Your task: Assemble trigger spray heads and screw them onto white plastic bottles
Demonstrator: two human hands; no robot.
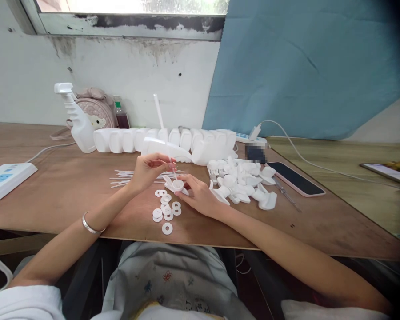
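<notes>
My left hand (150, 170) pinches a thin white tube (158, 112) that stands up at a slant, its upper part leaning away toward the wall. The tube's lower end meets the round collar of a white trigger spray head (178, 185). My right hand (200, 194) grips that spray head low over the table. Whether the tube sits inside the collar, I cannot tell. Several flat white ring washers (167, 228) lie just in front of my hands. More thin tubes (122, 178) lie partly hidden behind my left hand. To the right is a pile of white spray heads (235, 180).
White bottles (116, 141) lie in a row along the back, beside an upright spray bottle (82, 126). Behind are a pink bag (95, 109) and a small dark bottle (122, 116). A phone (295, 178) and screwdriver (286, 193) lie right; a power strip (8, 178) sits left.
</notes>
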